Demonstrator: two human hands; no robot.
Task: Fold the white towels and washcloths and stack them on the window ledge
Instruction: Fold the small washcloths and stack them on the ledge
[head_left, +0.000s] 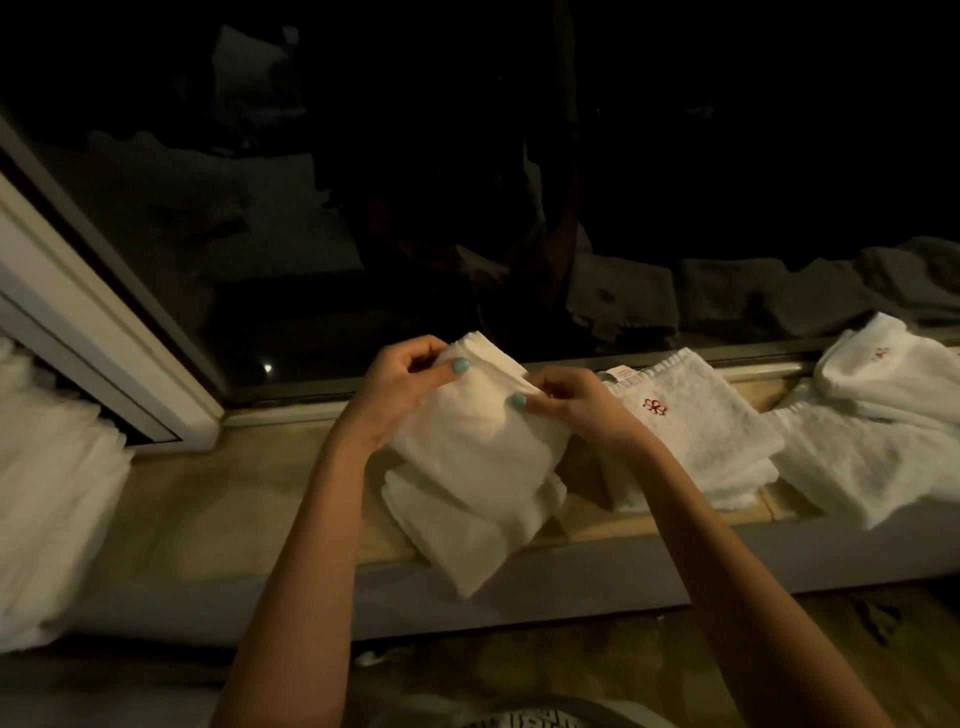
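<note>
Washcloth (483, 436): white, folded, held up in both hands just above the window ledge (208, 499), in front of the dark glass.
Left hand (400, 387): grips the washcloth's upper left edge; thumb pressed flat on the front, fingers (410, 352) curled behind the cloth.
Right hand (569, 408): pinches the upper right edge between thumb and curled fingers.
Folded towel (467, 535): white, lies on the ledge directly under the washcloth; its near corner overhangs the ledge's front edge.
Embroidered towel (696, 441): white, folded, flat on the ledge just right of the hands; 1 red motif near its far edge, a small label at its far left corner.
Right-hand towels (857, 467): 2 more white pieces on the ledge, the farther one bunched and partly lying on the nearer one.
Loose white pile (47, 493): heaped at the left end, its lower part hanging past the ledge.
Window frame (78, 291): white, slanting down to the ledge on the left.
Window glass (519, 156): dark, with faint reflections of the towels.
</note>
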